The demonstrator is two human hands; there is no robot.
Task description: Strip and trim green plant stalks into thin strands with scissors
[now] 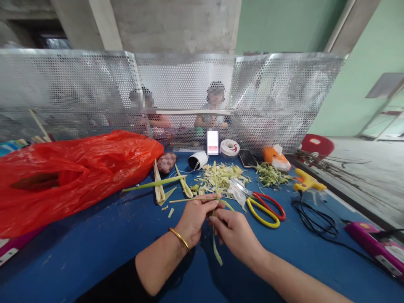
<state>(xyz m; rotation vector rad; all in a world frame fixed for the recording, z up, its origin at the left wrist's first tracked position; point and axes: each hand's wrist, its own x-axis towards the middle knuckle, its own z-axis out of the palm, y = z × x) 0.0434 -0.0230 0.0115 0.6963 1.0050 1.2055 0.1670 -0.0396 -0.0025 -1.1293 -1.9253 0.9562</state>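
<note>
Narrow pale-green leaf strips (216, 253) cross each other where my two hands meet above the blue table. My left hand (193, 219), with a gold bangle at the wrist, pinches the crossing between thumb and fingers. Close beside it, my right hand (232, 229) is closed on the same strips just below the crossing. One strip end points away from me, one sticks out to the left, one to the right, and one hangs toward me. The exact fold is hidden by my fingers. Scissors (263, 206) with one red and one yellow handle lie to the right of my hands.
Leaf scraps (225, 176) are heaped beyond my hands. A red plastic bag (94, 168) fills the left side. At the right are a yellow glue gun (307, 181) with its cord, a purple power strip (375, 248) and a tissue pack (276, 160). A perforated metal screen (186, 80) separates people opposite.
</note>
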